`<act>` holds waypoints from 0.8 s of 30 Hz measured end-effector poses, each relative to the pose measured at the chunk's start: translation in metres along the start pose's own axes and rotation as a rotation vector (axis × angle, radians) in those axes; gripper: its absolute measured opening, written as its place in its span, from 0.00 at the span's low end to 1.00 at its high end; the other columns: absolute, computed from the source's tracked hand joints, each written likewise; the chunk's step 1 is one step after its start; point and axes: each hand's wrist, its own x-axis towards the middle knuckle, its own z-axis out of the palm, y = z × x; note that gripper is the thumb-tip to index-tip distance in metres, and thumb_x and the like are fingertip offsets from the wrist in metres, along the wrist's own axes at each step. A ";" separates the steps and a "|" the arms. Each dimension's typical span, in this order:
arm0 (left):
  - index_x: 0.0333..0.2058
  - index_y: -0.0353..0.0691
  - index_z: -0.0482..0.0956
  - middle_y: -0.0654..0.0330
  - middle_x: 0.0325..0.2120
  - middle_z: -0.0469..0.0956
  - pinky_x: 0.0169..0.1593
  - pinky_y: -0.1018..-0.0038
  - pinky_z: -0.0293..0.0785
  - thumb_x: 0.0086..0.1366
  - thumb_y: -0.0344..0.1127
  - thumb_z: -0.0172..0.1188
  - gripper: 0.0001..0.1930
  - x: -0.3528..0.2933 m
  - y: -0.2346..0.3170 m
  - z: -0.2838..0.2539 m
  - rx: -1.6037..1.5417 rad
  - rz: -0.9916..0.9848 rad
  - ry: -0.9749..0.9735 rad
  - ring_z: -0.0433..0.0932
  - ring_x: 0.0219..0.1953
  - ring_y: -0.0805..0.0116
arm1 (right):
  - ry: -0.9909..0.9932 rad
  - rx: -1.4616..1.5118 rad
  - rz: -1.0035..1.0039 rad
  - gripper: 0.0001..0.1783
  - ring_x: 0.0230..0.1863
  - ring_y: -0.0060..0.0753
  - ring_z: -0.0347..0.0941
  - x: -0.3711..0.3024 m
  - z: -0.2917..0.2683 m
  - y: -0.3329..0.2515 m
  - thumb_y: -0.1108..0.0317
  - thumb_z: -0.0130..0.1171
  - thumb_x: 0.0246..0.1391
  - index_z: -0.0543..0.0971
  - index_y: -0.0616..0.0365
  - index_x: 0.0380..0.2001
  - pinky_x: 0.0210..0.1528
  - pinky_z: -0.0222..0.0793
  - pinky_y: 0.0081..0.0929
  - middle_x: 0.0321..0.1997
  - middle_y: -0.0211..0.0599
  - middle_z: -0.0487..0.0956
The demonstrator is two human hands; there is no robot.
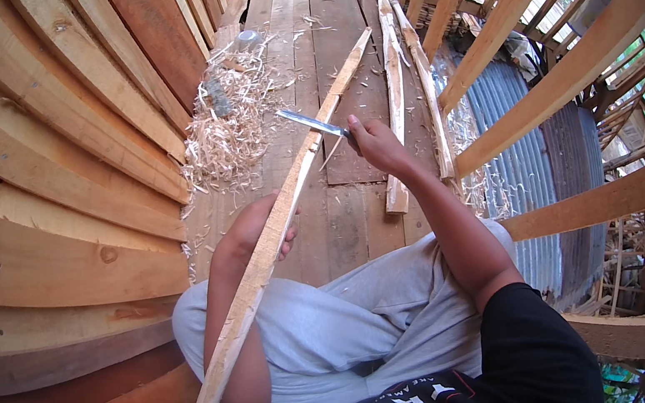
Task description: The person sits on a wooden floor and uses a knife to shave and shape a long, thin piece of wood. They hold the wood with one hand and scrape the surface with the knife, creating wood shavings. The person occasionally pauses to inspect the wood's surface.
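Over the crossed legs [316, 321] slanted a long pale stick [254, 278], the left hand [248, 222] curled around it from beneath. Beyond, the right hand [377, 144] gripped a knife [308, 122], blade across the wood; a shallow angle along the grain probably suited best. Curled shavings [225, 145] littered the plank floor [315, 232] between upright boards [70, 208] and slats [560, 100].

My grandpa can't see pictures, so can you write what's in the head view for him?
A right hand holds a knife with its blade across a long wood strip, which the left hand grips. Below are folded legs in grey; ahead, pale curly shavings lie heaped on a plank floor, beside wooden boards on the left.
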 end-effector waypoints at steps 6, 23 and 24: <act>0.40 0.38 0.71 0.62 0.15 0.70 0.16 0.76 0.68 0.75 0.55 0.36 0.24 -0.005 -0.001 -0.004 -0.014 -0.011 0.013 0.70 0.12 0.72 | -0.153 -0.174 -0.222 0.24 0.34 0.39 0.76 -0.008 -0.017 -0.036 0.49 0.56 0.62 0.79 0.63 0.38 0.39 0.70 0.36 0.32 0.45 0.80; 0.39 0.39 0.72 0.62 0.15 0.71 0.14 0.77 0.67 0.75 0.54 0.37 0.24 -0.008 0.001 0.000 0.002 0.013 0.018 0.71 0.12 0.72 | -0.044 -0.213 -0.211 0.11 0.30 0.24 0.74 -0.017 -0.045 -0.059 0.68 0.64 0.55 0.75 0.63 0.38 0.35 0.70 0.28 0.26 0.39 0.79; 0.39 0.39 0.72 0.62 0.15 0.71 0.14 0.77 0.67 0.75 0.54 0.37 0.24 -0.008 0.000 -0.001 0.003 0.013 0.027 0.71 0.12 0.73 | -0.052 -0.273 -0.180 0.12 0.34 0.24 0.76 -0.018 -0.049 -0.064 0.71 0.65 0.53 0.73 0.62 0.37 0.36 0.71 0.26 0.28 0.38 0.80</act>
